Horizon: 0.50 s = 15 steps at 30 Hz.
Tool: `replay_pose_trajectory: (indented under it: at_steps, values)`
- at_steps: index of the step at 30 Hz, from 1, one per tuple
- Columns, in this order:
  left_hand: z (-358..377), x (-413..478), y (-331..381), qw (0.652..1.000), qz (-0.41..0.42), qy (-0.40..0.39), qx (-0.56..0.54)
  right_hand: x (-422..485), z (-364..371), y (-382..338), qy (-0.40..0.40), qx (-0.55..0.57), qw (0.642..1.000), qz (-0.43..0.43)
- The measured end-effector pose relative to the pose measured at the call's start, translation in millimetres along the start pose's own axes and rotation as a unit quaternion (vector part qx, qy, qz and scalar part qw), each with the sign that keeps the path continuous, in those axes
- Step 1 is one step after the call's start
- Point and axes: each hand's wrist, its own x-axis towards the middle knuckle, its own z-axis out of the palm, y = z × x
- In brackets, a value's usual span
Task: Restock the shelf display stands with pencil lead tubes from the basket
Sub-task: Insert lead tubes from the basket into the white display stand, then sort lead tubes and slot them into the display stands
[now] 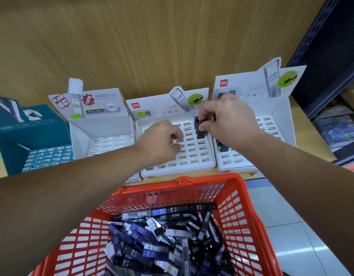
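Note:
A red plastic basket [241, 208] at the bottom holds several loose pencil lead tubes [164, 236] marked HB 0.5. Three white display stands sit on the wooden shelf: a left stand [104, 126], a middle stand [194, 156] and a right stand [271, 116]. My right hand [229, 120] pinches a few dark lead tubes [201, 128] over the back right corner of the middle stand's slotted tray. My left hand [162, 140] hovers over the left part of that tray with its fingers curled; nothing shows in it. One dark tube [223, 147] stands in the right stand.
A teal display box [32, 136] with small slots sits at the far left of the shelf. A dark perforated shelf panel [331, 46] rises at the right, with colourful goods below it. Light floor tiles show to the right of the basket.

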Motion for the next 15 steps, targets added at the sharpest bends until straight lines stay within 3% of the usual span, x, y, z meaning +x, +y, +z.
replay_pose_trajectory:
  at_steps: [6,12,15]
  values:
    - [-5.9,-4.5,2.4,1.000,0.012,-0.006,0.015,-5.8,13.4,3.8,0.023,-0.102,0.988,-0.115]
    - [-43.4,-39.5,12.5,0.994,0.036,-0.054,0.086,-38.4,7.4,-14.3,0.128,-0.128,0.961,-0.209]
    - [-56.8,-74.5,19.9,0.991,0.055,-0.048,0.112,-80.8,2.0,-47.0,0.085,-0.102,0.961,-0.241]
